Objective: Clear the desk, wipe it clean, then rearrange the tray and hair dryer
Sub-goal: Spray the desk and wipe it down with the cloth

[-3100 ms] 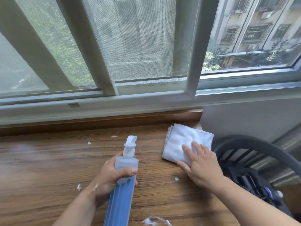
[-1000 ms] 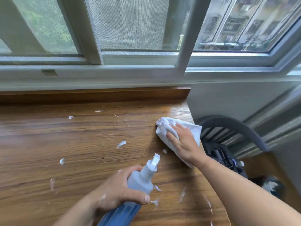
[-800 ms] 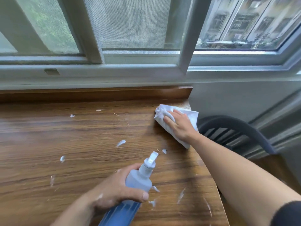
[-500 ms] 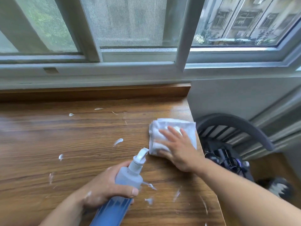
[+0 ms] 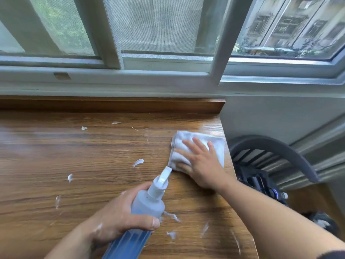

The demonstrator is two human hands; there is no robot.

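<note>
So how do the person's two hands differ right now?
The left hand is curled round a blue spray bottle, holding it tilted; the right hand lies flat, fingers spread, pressing a white cloth onto the desk. The left hand is nearer the camera; the right hand is farther off, by the desk's right edge. Both are bare.

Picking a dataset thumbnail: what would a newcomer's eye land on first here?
The right hand pressed flat on a folded white cloth at the right edge of the wooden desk. Nearer the camera, the left hand grips a blue spray bottle, its nozzle pointing toward the cloth. Scattered white smears dot the desk.
</note>
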